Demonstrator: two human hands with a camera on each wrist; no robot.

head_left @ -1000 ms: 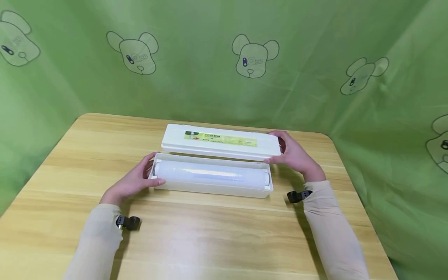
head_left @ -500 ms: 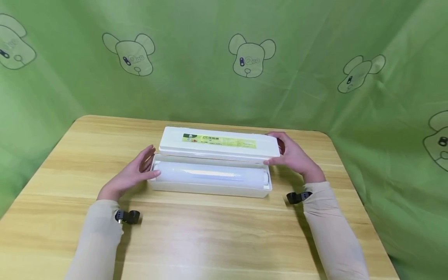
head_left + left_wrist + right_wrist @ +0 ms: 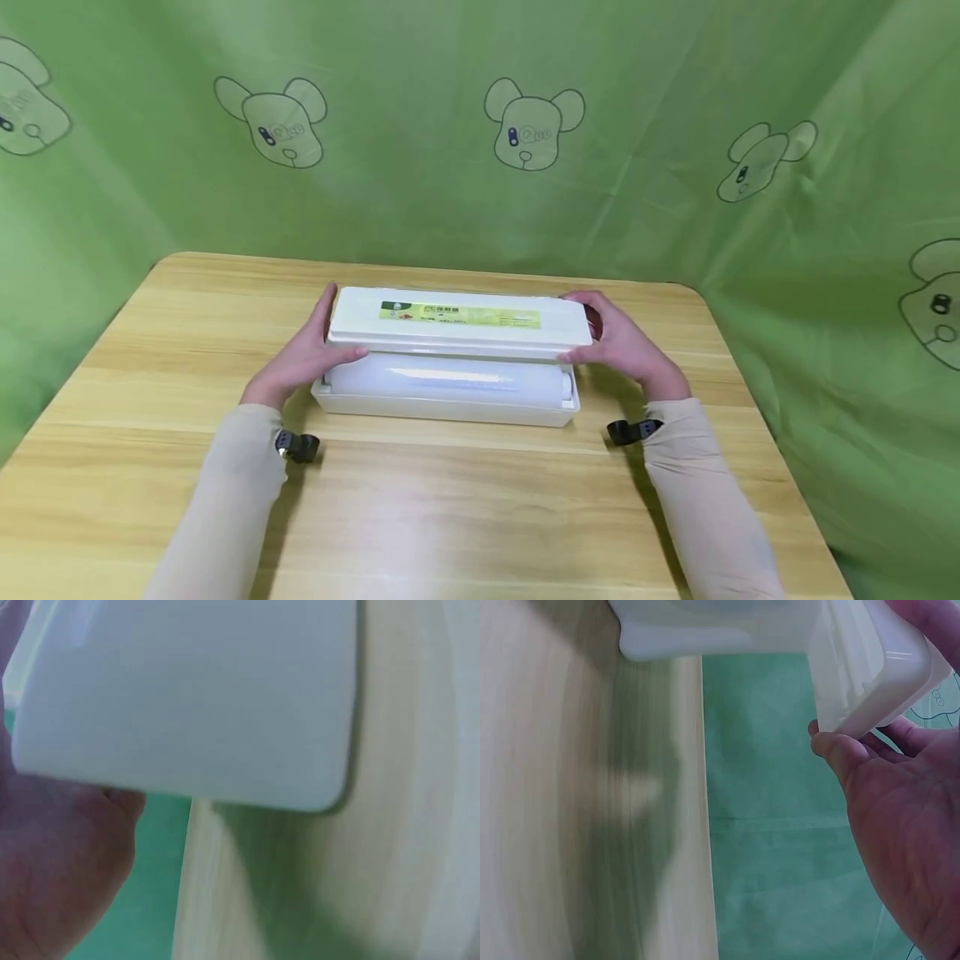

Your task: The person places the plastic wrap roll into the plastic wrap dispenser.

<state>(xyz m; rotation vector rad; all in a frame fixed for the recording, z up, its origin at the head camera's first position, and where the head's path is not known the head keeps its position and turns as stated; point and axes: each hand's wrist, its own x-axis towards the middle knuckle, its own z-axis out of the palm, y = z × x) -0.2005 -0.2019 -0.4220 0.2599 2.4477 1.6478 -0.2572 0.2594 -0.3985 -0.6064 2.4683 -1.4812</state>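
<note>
Green curtain [image 3: 420, 208] w/ printed animal heads [image 3: 527, 137] behind the wood table [image 3: 450, 508]; blk wrist cams [image 3: 302, 448] at my sleeves [image 3: 225, 500]. White box [image 3: 450, 411] sits on table, film roll [image 3: 450, 379] lengthwise inside. Lid [image 3: 459, 335], label [image 3: 459, 316] up, is over box's rear, hiding that rim; roll shows in front. My R hand [image 3: 626, 343] grips lid's R end, thumb at front edge. L hand [image 3: 303, 354]: thumb at front edge nr L end, fingers alongside; can't tell if gripping.
</note>
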